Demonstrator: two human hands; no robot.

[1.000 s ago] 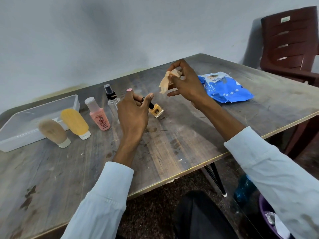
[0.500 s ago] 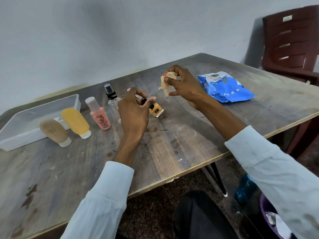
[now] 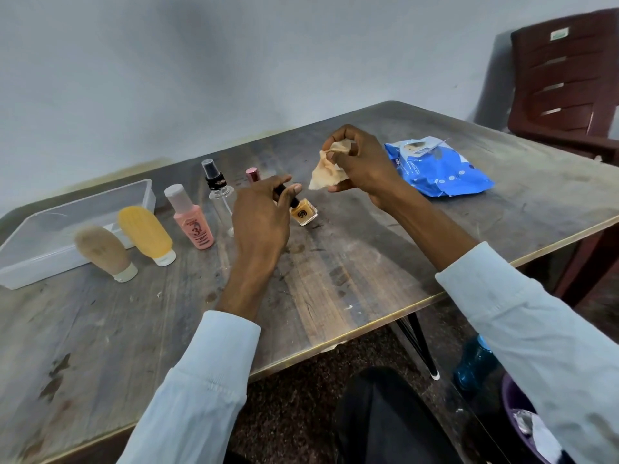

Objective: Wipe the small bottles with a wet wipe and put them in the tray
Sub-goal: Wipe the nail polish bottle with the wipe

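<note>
Left hand (image 3: pixel 261 212): half a second ago its fingers curled round the black cap of the orange bottle (image 3: pixel 303 213); now they are straighter and looser, thumb and forefinger just at the cap; whether they grip it cannot be told. The bottle stays on the table (image 3: pixel 335 279), tilted.

Right hand (image 3: pixel 360 165): holds the crumpled wipe (image 3: pixel 323 174) as before, now pinched at its top corner, with more of the wipe hanging toward the orange bottle, apart from it.

Other bottles, unmoved, in a row left of the left hand: clear spray bottle (image 3: pixel 219 192), partly hidden by the hand; pink bottle (image 3: pixel 193 217); yellow tube (image 3: pixel 145 234); beige tube (image 3: pixel 102 252), both tubes cap-down. A pink cap (image 3: pixel 252 173) shows just behind the left fingers.

Tray (image 3: pixel 40 266): clear plastic, at the far left behind the tubes, no bottle in it.

Blue wipe pack (image 3: pixel 438 172): right of the right hand, flap open.

Table: worn, stained wood with a pale edge.

Room: grey wall; dark red plastic chair (image 3: pixel 566 78) at the far right corner.
</note>
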